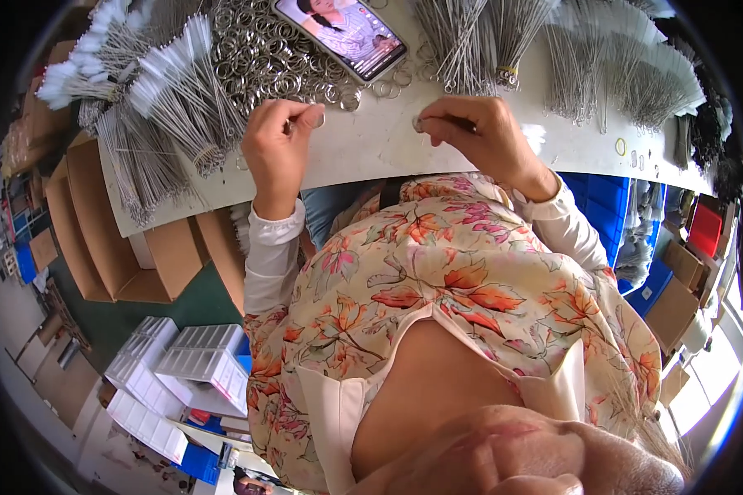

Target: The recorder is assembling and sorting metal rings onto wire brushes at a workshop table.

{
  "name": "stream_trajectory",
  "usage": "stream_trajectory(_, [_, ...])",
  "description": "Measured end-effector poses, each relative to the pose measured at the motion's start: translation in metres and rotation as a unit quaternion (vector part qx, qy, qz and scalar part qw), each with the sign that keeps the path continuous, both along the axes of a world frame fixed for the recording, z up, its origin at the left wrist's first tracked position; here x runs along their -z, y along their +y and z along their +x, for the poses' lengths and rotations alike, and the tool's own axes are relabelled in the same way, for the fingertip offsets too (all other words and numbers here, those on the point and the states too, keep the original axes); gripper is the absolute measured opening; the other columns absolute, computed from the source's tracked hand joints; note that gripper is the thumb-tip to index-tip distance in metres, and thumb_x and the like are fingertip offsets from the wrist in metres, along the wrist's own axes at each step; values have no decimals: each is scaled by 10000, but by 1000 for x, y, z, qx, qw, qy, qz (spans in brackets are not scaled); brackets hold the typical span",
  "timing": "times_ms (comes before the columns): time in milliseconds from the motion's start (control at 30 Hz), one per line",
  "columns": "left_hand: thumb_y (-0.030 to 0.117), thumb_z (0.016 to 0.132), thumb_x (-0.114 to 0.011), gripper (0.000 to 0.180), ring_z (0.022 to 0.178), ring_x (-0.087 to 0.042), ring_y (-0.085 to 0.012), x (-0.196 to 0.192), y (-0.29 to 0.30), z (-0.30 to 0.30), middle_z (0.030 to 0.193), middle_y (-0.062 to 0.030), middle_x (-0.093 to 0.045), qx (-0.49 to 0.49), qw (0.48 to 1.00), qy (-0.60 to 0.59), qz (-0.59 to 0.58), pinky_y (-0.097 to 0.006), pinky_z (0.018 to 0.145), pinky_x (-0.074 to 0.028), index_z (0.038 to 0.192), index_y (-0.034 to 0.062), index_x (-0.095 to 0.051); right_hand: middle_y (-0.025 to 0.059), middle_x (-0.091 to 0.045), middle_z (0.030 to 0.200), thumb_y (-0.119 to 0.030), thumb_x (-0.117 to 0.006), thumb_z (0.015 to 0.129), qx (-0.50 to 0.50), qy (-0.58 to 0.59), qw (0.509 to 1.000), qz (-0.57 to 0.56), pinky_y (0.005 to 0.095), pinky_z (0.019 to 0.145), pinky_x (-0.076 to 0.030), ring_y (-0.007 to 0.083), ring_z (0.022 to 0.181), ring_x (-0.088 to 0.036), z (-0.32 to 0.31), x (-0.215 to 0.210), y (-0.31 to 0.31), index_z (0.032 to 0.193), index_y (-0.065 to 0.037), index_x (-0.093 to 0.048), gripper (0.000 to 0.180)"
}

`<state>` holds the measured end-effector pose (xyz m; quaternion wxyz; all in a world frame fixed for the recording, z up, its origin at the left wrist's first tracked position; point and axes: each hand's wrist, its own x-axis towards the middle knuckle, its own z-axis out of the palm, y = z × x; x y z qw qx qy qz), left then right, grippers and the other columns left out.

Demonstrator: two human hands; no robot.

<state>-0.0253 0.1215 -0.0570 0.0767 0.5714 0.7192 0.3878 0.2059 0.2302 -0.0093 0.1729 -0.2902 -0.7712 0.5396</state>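
My left hand (pixel 279 153) is raised over the front part of the white table, beside a heap of silver metal rings (pixel 272 62). Its thumb and forefinger are pinched together, and a small greyish glint shows at the tips. To the right, my right hand (pixel 491 136) hovers over the same table with its fingers closed in a pinch. Something small and grey shows at its fingertips too; in both hands it is too small to name. The hands are apart, with bare tabletop between them. Below the right hand lies a small white patch (pixel 534 136).
A phone (pixel 343 37) playing a video lies at the rings' edge. Bundles of wire-stemmed brushes with white bristles lie left (pixel 182 91) and right (pixel 578 66). Open cardboard boxes (pixel 82 223) stand by the left table end, a blue bin (pixel 596 206) below the right side.
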Motion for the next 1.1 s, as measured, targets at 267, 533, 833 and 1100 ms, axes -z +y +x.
stream_trajectory(267, [160, 878, -608, 155, 573, -513, -77, -30, 17, 35, 713, -24, -582, -1, 865, -489, 110, -206, 533, -419, 853, 15, -562, 51, -595, 970, -105, -593, 871, -30, 61, 998, 6, 196, 525, -431, 59, 663, -531, -30, -18, 16, 931, 20, -627, 142])
stream_trajectory(533, [114, 907, -549, 111, 659, -573, -96, -30, 23, 56, 866, -63, -620, 84, 743, -654, 116, -215, 606, -495, 953, 13, -546, 75, -627, 869, -56, -648, 797, -21, 145, 987, -67, 258, 638, -488, 156, 740, -618, -41, -25, 3, 896, -2, -665, 114])
stream_trajectory(833, [-79, 845, -547, 196, 774, -590, -115, -41, 18, 53, 897, -53, -612, 67, 928, -340, 140, -199, 642, -484, 1007, 7, -614, 101, -632, 879, -19, -662, 757, -51, 214, 975, 32, 281, 674, -502, 215, 776, -623, -38, -21, 1, 873, -8, -674, 117])
stream_trajectory(1100, [33, 905, -518, 164, 789, -576, -77, -50, 16, 38, 933, -56, -610, 165, 665, -728, 9, -198, 727, -471, 1044, -40, -568, 87, -624, 892, -53, -671, 783, -69, 212, 973, 66, 289, 676, -503, 207, 791, -621, -35, -27, -2, 865, -5, -659, 96])
